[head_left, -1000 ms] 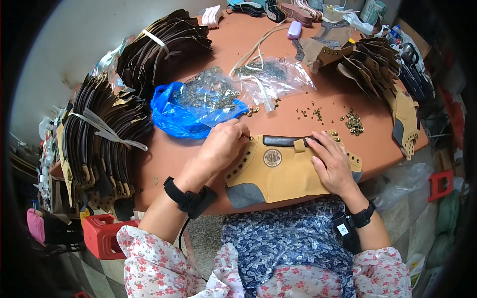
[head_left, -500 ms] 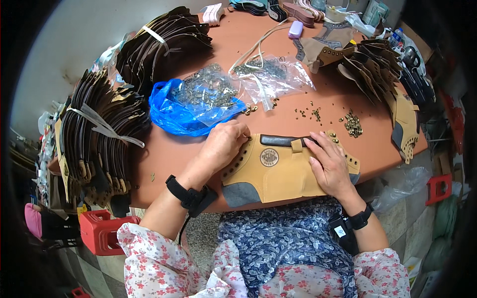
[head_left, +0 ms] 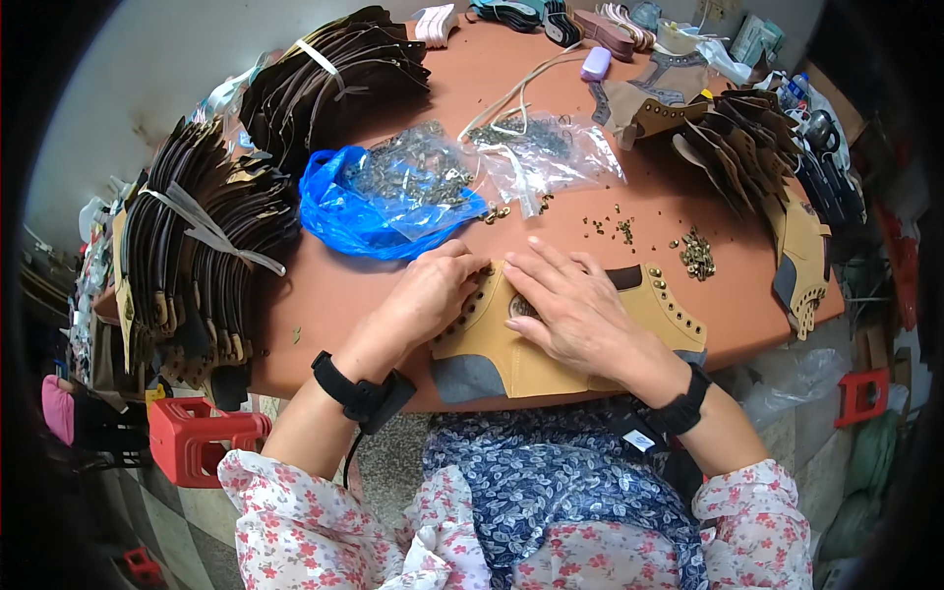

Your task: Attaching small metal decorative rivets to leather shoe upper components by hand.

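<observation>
A tan leather shoe upper [head_left: 551, 356] with grey corner patches and a dark padded strip lies flat at the table's near edge. Rows of metal eyelets and lace hooks line its two slanted sides. My left hand [head_left: 433, 300] is closed in a pinch at the upper's top left corner, beside the eyelet row; whatever sits between its fingertips is hidden. Stretched flat across the upper's left middle, my right hand [head_left: 580, 320] has its fingers extended and covers most of a round printed badge and part of the dark strip.
A blue plastic bag [head_left: 369, 236] and a clear bag [head_left: 546, 162] of metal fittings lie beyond my hands. Loose hooks [head_left: 696, 256] are heaped to the right. Bundled dark uppers [head_left: 202, 246] stand at left, more uppers [head_left: 742, 143] at far right. A red stool [head_left: 202, 442] stands below left.
My right hand has slid left across the upper, from its right side to beside my left hand. The left hand stays pinched at the same corner.
</observation>
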Demonstrator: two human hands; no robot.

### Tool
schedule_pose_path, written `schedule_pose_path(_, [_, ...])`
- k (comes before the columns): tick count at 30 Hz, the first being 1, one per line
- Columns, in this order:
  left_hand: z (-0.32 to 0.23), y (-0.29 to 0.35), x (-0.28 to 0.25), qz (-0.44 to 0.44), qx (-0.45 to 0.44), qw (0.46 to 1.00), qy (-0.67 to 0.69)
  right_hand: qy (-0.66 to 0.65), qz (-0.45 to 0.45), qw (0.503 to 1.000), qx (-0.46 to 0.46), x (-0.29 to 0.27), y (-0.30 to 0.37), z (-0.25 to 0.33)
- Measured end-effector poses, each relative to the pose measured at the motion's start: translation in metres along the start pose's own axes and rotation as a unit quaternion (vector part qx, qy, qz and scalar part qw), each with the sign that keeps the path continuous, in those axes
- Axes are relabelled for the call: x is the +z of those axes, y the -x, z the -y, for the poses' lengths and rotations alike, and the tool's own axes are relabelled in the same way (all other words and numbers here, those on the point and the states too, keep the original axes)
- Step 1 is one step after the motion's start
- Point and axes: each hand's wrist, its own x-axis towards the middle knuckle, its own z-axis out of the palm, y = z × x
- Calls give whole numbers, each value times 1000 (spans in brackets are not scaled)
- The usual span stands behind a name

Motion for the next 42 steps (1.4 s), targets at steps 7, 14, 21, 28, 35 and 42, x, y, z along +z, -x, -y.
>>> schedule_pose_path(7, [1,-3,2,-21,-16,1000,5,17,25,1000,0,20,-5,-5])
schedule_pose_path(14, [4,-9,8,-42,-5,999,0,64,18,998,-20,25,-5,-3])
schedule_pose_path(21, [7,-12,6,-3,-93,993,70,30,-8,999,-12,31,-3,-3])
schedule_pose_path(28, [2,-15,5,2,-137,987,85,-2,-10,1000,-4,34,-1,-8])
schedule_pose_path(35, [0,-18,12,-15,-98,994,48,1,-17,1000,-5,34,0,-7])
schedule_pose_path(42, [1,-16,14,-31,-60,998,1,-2,8,1000,7,29,-3,-4])
